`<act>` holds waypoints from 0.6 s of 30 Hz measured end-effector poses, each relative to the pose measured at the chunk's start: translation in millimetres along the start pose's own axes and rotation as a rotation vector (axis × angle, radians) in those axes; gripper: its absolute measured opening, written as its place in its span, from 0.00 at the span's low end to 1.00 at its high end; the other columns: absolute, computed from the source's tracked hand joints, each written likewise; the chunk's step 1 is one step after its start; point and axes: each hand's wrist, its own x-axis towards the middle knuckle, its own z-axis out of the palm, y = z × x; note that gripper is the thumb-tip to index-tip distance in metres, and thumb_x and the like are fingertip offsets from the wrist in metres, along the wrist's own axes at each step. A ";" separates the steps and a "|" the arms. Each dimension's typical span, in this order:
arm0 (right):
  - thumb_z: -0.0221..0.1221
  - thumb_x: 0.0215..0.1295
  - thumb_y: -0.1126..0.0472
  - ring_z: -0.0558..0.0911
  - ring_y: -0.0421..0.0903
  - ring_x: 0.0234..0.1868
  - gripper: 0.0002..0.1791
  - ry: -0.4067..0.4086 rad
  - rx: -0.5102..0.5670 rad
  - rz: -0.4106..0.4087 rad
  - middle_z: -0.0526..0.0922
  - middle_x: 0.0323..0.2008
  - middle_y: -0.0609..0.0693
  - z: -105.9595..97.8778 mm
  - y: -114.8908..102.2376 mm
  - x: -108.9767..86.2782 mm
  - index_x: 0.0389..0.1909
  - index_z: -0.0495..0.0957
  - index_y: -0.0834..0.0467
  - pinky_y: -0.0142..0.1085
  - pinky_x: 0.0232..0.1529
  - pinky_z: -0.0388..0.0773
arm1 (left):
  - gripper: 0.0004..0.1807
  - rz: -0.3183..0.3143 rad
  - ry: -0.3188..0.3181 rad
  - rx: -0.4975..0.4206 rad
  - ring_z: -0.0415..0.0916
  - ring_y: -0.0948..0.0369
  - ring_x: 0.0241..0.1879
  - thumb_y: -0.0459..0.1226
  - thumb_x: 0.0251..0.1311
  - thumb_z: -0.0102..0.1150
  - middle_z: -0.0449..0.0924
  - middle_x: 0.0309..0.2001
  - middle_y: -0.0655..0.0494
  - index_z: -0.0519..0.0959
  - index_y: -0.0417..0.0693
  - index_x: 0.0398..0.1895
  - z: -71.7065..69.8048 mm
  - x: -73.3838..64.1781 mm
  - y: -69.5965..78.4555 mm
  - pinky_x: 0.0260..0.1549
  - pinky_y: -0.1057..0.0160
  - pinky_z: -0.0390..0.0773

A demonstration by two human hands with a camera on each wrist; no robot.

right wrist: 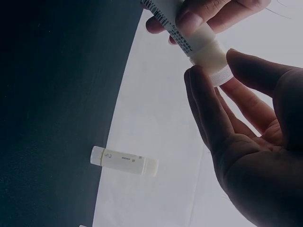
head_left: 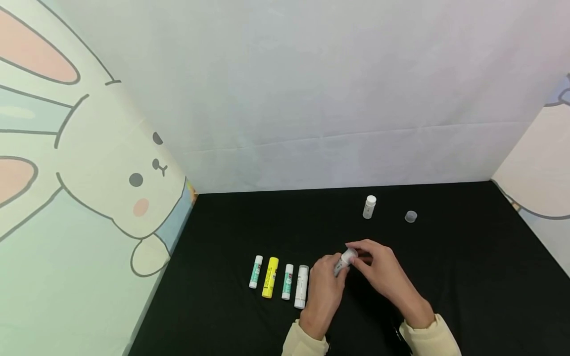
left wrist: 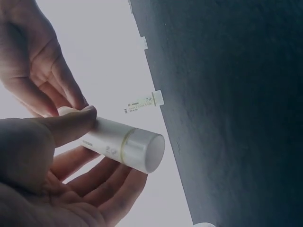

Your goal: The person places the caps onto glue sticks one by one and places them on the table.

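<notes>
Glue stick (head_left: 341,266) is up over black table (head_left: 222,232); L hand (head_left: 322,291) curled round its body, R hand (head_left: 386,272) pinching clear cap (right wrist: 221,76). Prob. light, stiff plastic, bit slippery; best held mid-body, cap by its sides.

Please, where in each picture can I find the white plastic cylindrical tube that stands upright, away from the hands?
Head: the white plastic cylindrical tube is right of centre, slightly below mid-height.
Left wrist: it appears turned sideways, near the centre.
Right wrist: also turned sideways, below and left of centre.
Shared landmark: the similar white tube held in the left hand.
</notes>
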 end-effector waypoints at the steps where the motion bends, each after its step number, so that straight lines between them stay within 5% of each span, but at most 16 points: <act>1: 0.67 0.66 0.76 0.88 0.52 0.49 0.17 -0.003 -0.003 0.003 0.86 0.51 0.58 0.0 0.0 0.2 0.55 0.85 0.65 0.39 0.46 0.87 | 0.05 0.012 -0.003 0.008 0.79 0.65 0.35 0.32 0.65 0.73 0.86 0.36 0.57 0.86 0.49 0.41 -0.3 0.1 -0.5 0.34 0.67 0.79; 18: 0.66 0.67 0.76 0.88 0.53 0.49 0.16 -0.053 -0.020 -0.006 0.88 0.51 0.60 -0.7 -6.9 2.1 0.55 0.85 0.68 0.41 0.46 0.87 | 0.06 0.084 -0.003 -0.002 0.79 0.72 0.31 0.32 0.65 0.71 0.86 0.31 0.58 0.82 0.48 0.34 -7.1 0.4 -3.3 0.27 0.73 0.74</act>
